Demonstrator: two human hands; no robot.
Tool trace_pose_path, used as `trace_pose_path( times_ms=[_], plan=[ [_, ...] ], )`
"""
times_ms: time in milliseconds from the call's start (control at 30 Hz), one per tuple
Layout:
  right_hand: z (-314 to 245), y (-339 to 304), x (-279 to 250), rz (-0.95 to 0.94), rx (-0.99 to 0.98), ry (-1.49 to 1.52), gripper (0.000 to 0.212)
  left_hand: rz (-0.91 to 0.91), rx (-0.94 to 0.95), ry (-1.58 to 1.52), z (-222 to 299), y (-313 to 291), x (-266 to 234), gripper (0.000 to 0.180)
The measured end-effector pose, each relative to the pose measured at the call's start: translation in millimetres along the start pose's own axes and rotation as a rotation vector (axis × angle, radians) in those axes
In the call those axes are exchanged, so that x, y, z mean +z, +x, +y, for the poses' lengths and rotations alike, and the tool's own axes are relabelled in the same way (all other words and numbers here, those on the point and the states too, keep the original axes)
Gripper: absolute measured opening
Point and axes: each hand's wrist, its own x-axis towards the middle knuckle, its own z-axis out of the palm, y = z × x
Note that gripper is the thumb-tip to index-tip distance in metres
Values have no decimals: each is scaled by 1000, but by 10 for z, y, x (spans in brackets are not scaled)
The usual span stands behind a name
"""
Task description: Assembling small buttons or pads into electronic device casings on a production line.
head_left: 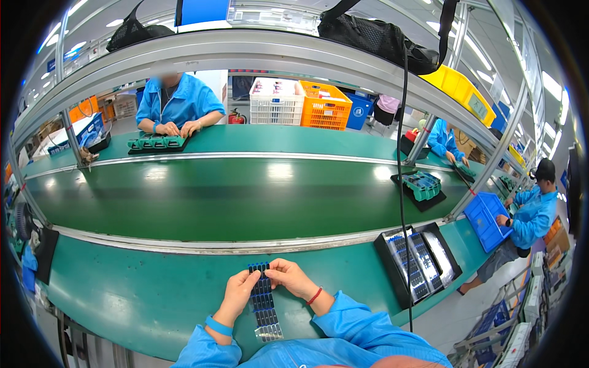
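Note:
Close to my body, both hands hold a narrow sheet of small black pieces with blue tabs [264,302], set in rows on a see-through backing. My left hand [240,288] pinches its left edge near the top, thumb on the face. At the upper right edge, my right hand [291,277] grips it between thumb and fingers. The sheet's lower end hangs toward me and shows a pale, shiny strip without black pieces. To the right on the green bench [153,288] stands a black box [392,270] holding more such sheets.
A black cable [402,153] hangs down in front of the box. Beyond a metal rail [245,246] runs a green conveyor belt [202,202], carrying a black tray with green parts [423,186]. Co-workers sit across and to the right, one by a blue crate [488,222].

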Motion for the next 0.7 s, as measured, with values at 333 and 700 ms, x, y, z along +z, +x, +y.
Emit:
trace_pose_path(
  times_ms=[333, 700],
  plan=[
    [2, 0, -20, -2, 14, -84, 12, 20, 41, 163, -34, 22, -39, 19],
    [-15, 6, -10, -9, 0, -134, 13, 58, 129, 265, -53, 45, -34, 19]
  ],
)
